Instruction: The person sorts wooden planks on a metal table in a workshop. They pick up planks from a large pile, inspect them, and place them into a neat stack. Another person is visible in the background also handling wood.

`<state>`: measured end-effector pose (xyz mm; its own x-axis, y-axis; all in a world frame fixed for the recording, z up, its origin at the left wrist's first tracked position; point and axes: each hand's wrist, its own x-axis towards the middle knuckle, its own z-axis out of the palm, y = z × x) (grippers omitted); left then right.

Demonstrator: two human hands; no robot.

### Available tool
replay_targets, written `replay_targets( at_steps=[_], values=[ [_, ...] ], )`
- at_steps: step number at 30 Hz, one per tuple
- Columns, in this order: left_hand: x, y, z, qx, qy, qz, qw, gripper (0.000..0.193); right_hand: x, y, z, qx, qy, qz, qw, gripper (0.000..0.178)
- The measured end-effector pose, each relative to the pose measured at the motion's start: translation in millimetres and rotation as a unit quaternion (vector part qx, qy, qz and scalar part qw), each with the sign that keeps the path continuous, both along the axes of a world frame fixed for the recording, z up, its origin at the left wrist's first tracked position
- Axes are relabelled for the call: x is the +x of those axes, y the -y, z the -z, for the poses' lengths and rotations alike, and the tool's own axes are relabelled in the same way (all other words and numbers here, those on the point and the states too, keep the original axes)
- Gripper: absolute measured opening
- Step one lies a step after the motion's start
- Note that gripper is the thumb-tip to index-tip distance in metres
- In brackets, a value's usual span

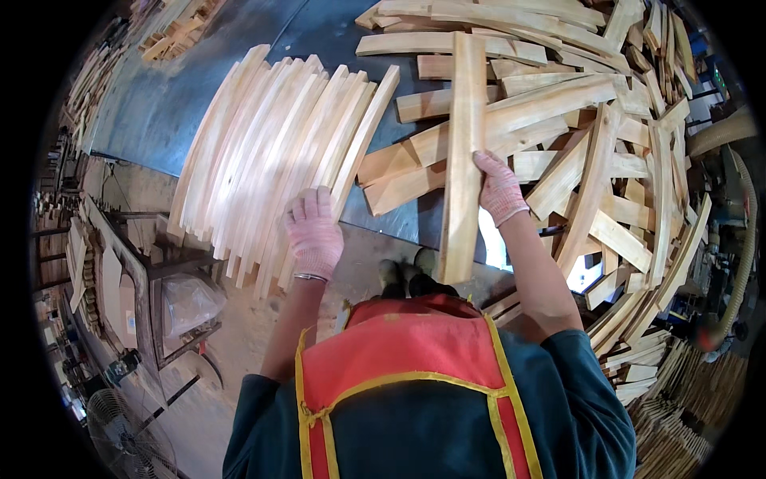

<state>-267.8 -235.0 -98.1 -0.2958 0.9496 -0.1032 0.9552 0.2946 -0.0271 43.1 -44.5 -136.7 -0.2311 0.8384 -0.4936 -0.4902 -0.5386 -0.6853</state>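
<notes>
My right hand [501, 188], in a pale pink knit glove, is closed on the edge of a long flat wooden board [463, 152]. The board points away from me, its near end reaching past the metal table's front edge. My left hand [313, 231], gloved the same way, lies with its fingers stretched over the near ends of the rightmost strips in a row of wooden strips [271, 152]. These pale strips lie side by side, their near ends uneven and overhanging the table edge.
A jumbled heap of wooden boards [574, 104] covers the table's right side. The dark metal table [335, 40] shows between row and heap. At left stand a metal frame with a plastic bag [190, 303] and a fan [120, 423]. A ribbed hose [746, 239] hangs at far right.
</notes>
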Motion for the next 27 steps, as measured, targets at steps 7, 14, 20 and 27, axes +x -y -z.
replay_targets(
  at_steps=[7,14,20,27],
  values=[
    [43.1,-40.5,0.0,0.151,-0.002,0.115,0.982,0.078,56.4,-17.7,-26.4,0.041,-0.083,0.076,0.993,0.038],
    [116.2,-150.2,-16.3,0.109,0.104,0.172,0.974,0.094,133.1,22.9,-29.0,0.054,-0.029,0.133,0.989,0.042],
    [101.8,-197.5,-11.7,-0.025,0.338,0.157,0.928,0.070,131.6,21.7,-14.1,-0.009,0.012,0.206,0.979,0.043],
    [46.2,-152.6,17.8,-0.124,0.895,-0.174,0.391,0.033,135.7,22.4,4.5,-0.019,0.014,0.184,0.983,0.039]
  ],
)
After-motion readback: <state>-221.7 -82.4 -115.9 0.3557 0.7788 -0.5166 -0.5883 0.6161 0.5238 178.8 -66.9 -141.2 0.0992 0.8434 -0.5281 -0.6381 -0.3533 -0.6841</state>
